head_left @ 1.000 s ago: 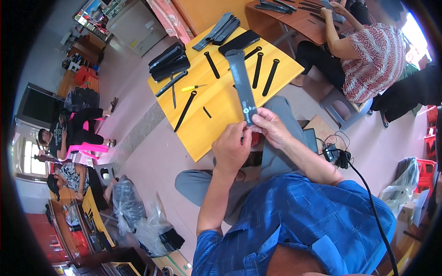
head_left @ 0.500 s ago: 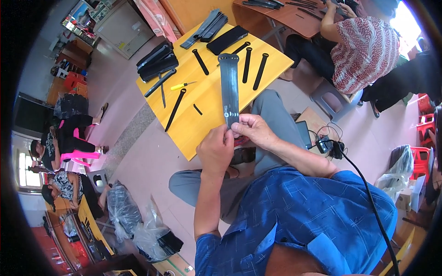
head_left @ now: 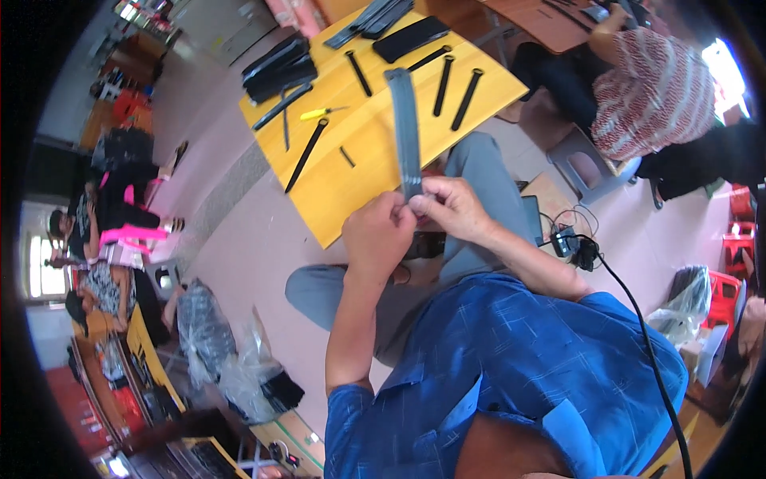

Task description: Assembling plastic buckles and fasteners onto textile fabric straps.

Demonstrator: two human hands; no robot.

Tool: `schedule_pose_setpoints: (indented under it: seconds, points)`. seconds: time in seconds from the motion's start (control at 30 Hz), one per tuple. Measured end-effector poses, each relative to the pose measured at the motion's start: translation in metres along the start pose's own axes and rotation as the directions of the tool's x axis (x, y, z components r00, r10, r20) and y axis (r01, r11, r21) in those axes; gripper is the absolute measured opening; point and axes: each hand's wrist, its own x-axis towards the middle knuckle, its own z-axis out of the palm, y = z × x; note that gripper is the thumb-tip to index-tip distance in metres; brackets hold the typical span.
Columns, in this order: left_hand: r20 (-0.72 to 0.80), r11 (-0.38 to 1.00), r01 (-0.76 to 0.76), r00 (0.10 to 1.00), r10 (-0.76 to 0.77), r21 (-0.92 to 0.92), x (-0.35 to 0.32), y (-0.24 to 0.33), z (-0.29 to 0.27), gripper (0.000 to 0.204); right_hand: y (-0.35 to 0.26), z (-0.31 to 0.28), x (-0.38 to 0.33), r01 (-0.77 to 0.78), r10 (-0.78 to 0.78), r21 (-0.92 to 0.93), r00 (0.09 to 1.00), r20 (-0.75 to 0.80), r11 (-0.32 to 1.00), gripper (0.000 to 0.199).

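A long, flat, dark grey strip [head_left: 406, 128] with pale markings near its lower end stands up from my hands over the table's near edge. My left hand [head_left: 375, 233] is closed around that lower end, its fingertips partly hidden. Thumb and fingers of my right hand [head_left: 453, 207] pinch the same end from the other side. Beyond lie several black straps with ring ends, one strap [head_left: 307, 156] left of the strip and another strap [head_left: 467, 100] to its right. A yellow-handled pointed tool [head_left: 319, 114] and a short black piece [head_left: 347, 156] lie left of the strip.
The yellow table [head_left: 327, 211] bears a stack of black straps [head_left: 279, 70], a grey strip pile [head_left: 371, 22] and a black flat bundle [head_left: 411, 40] at its far side. A black cable [head_left: 638, 315] runs past my right side. A co-worker [head_left: 654, 88] sits at the far right.
The strip has turned and looks narrower, its markings now blurred. My hands still grip its lower end. The whole view has shifted slightly, with the table higher in the picture.
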Motion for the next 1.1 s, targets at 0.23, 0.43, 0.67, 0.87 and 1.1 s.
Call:
schedule_pose_setpoints:
  seconds: [0.23, 0.43, 0.67, 0.87, 1.1]
  points:
    - [0.016, 0.995, -0.034, 0.999, 0.033, 0.092, 0.000, -0.001, 0.003, 0.008, 0.001, -0.006, 0.003, 0.081, -0.072, -0.121, 0.994, 0.079, 0.989, 0.023]
    - [0.066, 0.995, -0.047, 0.997, 0.042, 0.087, -0.002, -0.001, -0.002, 0.008, -0.013, -0.010, 0.003, 0.173, -0.147, -0.156, 0.975, 0.165, 0.973, 0.017]
    - [0.218, 0.999, -0.039, 0.975, 0.039, -0.006, -0.001, 0.006, -0.018, 0.018, 0.003, -0.023, 0.003, 0.032, -0.049, 0.054, 0.934, 0.354, 0.998, 0.014]
    - [0.309, 0.996, -0.072, 0.947, 0.085, -0.052, 0.001, 0.003, -0.030, 0.033, -0.003, -0.024, 0.006, -0.154, -0.019, 0.318, 0.878, 0.479, 0.935, 0.023]
    - [0.336, 0.974, -0.211, 0.914, 0.228, -0.086, -0.002, -0.009, -0.024, 0.021, 0.005, -0.026, 0.006, -0.286, 0.039, 0.366, 0.831, 0.555, 0.886, 0.037]
